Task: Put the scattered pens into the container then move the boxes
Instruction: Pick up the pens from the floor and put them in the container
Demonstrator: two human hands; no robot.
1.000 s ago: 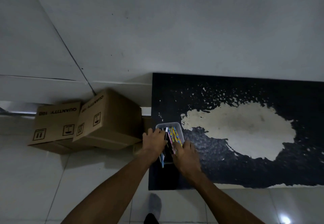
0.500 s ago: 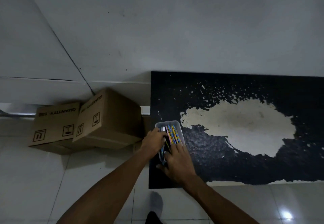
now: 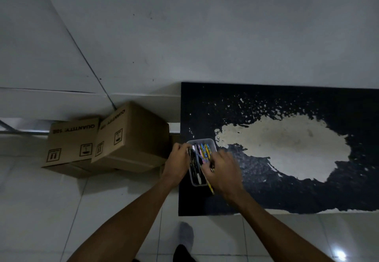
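**Both hands at the pen container on the black table**

I see both forearms reaching up from 6 o'clock and converging on the container [image 3: 202, 162], a clear plastic tub near the left edge of the black table [image 3: 307, 196]. My left hand [image 3: 178, 164] sits at the tub's 9 o'clock side, knuckles up, its fingers [image 3: 181, 148] curled together against the left wall and rim, so it grips the tub. My right hand [image 3: 222, 172] lies at the tub's 4 o'clock side, palm down, wrist bent slightly inward; its fingers are pinched on a yellow pencil [image 3: 210, 186], whose free end sticks out toward 5 o'clock below the hand, the other end hidden under the fingers.

The tub's long axis runs from 12 to 6 o'clock, tilted a little toward 11. The pens [image 3: 203, 152] inside lie along that same axis: coloured ones, yellow and blue, at the far right part, darker ones with a white tip nearer me.

At 9 o'clock from the tub two cardboard boxes [image 3: 131, 136] lean on each other on the tiled floor [image 3: 61, 210], the right one just beside the table's edge. My socked foot [image 3: 186, 237] shows at 6 o'clock.
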